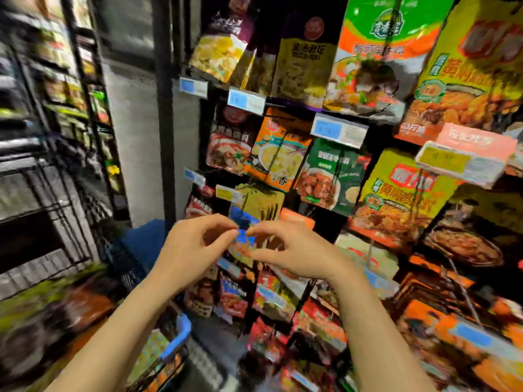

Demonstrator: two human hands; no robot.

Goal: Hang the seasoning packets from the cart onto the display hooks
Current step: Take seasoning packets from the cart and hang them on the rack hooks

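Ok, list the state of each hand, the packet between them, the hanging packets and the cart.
left hand: pinching the blue packet's top
right hand: pinching the same packet
blue packet: held up, not yet hooked
green packet: hanging on its hook
cart: packets inside

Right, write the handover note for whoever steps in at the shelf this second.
Left hand: fingertips pinch the top left of a small blue packet.
Right hand: pinches the same packet from the right side.
The packet is held up in front of the hooks, below the yellow packet; the frame is too blurred to tell whether it is on a hook yet.
Done: the rack above and to the right is already hung with many packets.
Left: seat this packet, then fetch more from the cart at lower left, where packets still lie.
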